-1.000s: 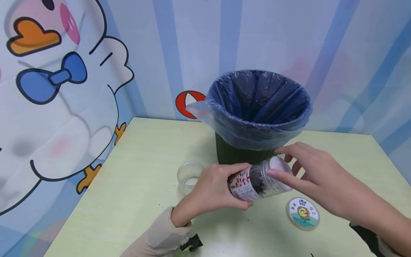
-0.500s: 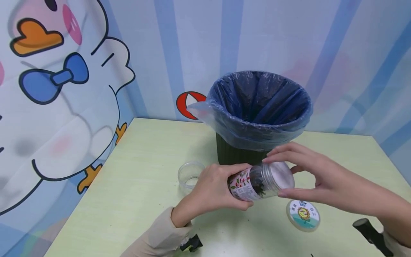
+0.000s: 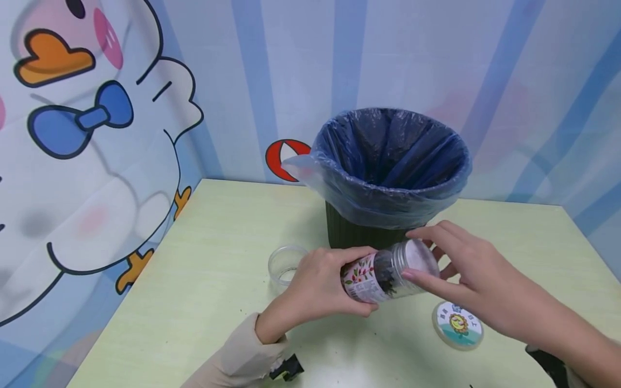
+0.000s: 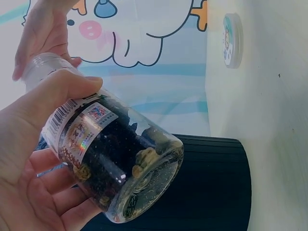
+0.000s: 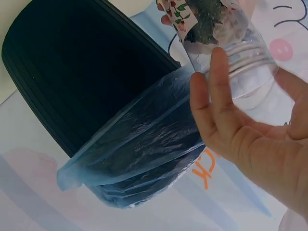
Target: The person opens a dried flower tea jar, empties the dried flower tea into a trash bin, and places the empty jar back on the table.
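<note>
In the head view my left hand [image 3: 322, 283] grips a clear plastic jar [image 3: 385, 275] around its labelled body. The jar is tilted, its pale lid [image 3: 419, 256] toward the right. Dark dried bits fill part of it, and yellowish pieces show near its base in the left wrist view. My right hand [image 3: 470, 264] holds the lid by its edge, thumb on the near side and fingers on the far side. From the right wrist view, its fingertips [image 5: 219, 60] lie along the ribbed neck. A round disc [image 3: 458, 326] with a sunflower picture lies below the right hand.
A dark bin [image 3: 359, 229] lined with a blue bag [image 3: 393, 202] stands just behind the jar. To the left is a clear round container [image 3: 283, 264], partly behind my left hand. Small dark specks dot the pale table [image 3: 228, 242]. Printed walls border its back and left.
My right hand turned one way around the lid by half a second ago, then turned back. The left hand and jar have shifted only slightly left.
</note>
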Tool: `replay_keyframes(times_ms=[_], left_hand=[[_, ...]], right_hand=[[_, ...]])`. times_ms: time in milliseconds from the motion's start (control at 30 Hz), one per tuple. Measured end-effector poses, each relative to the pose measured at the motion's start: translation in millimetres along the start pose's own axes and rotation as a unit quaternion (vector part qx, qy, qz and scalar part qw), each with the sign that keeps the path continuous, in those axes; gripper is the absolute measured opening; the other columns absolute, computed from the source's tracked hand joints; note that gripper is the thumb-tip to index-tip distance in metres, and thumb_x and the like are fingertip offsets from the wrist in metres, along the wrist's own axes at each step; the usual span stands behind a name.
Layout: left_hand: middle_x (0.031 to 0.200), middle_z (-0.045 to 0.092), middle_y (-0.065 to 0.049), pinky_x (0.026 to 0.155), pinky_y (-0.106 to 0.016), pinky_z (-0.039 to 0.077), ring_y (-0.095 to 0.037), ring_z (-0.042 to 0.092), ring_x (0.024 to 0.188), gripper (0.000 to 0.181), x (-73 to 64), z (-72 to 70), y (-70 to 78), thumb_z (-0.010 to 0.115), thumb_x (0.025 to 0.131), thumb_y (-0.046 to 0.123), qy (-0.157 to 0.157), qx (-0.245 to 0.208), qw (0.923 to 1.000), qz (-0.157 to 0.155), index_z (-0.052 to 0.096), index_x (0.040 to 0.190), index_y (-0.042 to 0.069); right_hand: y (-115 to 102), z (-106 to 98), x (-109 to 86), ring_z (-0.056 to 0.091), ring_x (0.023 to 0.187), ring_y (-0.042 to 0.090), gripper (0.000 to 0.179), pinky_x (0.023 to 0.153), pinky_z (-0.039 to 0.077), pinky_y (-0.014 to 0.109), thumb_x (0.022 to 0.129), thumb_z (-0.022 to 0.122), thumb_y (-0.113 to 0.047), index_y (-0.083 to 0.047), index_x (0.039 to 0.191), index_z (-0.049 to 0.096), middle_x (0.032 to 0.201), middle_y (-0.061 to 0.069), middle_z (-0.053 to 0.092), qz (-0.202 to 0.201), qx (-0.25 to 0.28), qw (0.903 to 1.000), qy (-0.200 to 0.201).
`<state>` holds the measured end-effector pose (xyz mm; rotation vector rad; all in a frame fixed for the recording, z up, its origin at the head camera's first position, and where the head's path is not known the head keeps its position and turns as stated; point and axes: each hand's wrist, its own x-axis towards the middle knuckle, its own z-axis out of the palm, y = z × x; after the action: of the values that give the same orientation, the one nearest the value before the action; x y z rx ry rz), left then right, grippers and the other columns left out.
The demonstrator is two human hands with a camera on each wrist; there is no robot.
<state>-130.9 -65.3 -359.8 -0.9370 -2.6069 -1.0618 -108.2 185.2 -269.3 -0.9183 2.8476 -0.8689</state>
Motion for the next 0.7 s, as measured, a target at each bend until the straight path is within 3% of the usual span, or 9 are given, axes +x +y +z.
replay_keyframes(times_ms=[200,267,400,567,700], left_hand=[[0.096,0.071,0.006,0.064,-0.019,0.047,-0.005,0.058,0.077,0.070,-0.4,-0.3,-0.8,0.093,0.062,0.037,-0.001,0.008,1.0000,0.001,0.068,0.126,0.022],[0.096,0.071,0.006,0.064,-0.019,0.047,-0.005,0.058,0.077,0.071,-0.2,-0.3,-0.6,0.093,0.062,0.037,-0.001,0.011,0.9999,0.003,0.067,0.126,0.022],[0.096,0.071,0.005,0.063,-0.019,0.046,-0.005,0.058,0.076,0.071,0.7,0.1,-0.4,0.093,0.062,0.037,0.002,0.017,0.9998,0.009,0.067,0.127,0.021],[0.095,0.071,0.006,0.063,-0.019,0.046,-0.004,0.058,0.075,0.071,0.7,1.2,-1.5,0.093,0.062,0.037,0.000,0.019,0.9998,0.006,0.067,0.126,0.022],[0.095,0.071,0.006,0.063,-0.020,0.046,-0.005,0.058,0.076,0.070,0.4,1.2,-1.4,0.093,0.062,0.036,0.000,0.013,0.9999,0.002,0.068,0.126,0.022]], right_hand=[[7,-7,-1.8,0.053,0.113,0.008,0.058,0.078,0.054,0.027,0.090,0.076,-0.021,-0.027,0.142,0.050,0.136,-0.009,0.049,-0.128,0.022,0.9914,-0.018],[7,-10,-2.3,0.051,0.118,0.008,0.062,0.083,0.053,0.027,0.089,0.077,-0.019,-0.029,0.143,0.048,0.139,-0.012,0.047,-0.141,0.027,0.9893,-0.022],[4,-8,-2.9,0.049,0.123,0.008,0.060,0.087,0.053,0.029,0.094,0.071,-0.024,-0.032,0.147,0.043,0.143,-0.012,0.043,-0.099,0.011,0.9950,-0.007],[2,-2,-1.4,0.055,0.102,0.010,0.050,0.072,0.055,0.028,0.099,0.064,-0.034,-0.024,0.145,0.047,0.130,-0.005,0.050,-0.033,-0.021,0.9991,0.017],[3,1,-0.5,0.056,0.089,0.009,0.043,0.063,0.053,0.026,0.097,0.067,-0.036,-0.020,0.135,0.055,0.114,-0.006,0.056,-0.013,-0.015,0.9996,0.021]])
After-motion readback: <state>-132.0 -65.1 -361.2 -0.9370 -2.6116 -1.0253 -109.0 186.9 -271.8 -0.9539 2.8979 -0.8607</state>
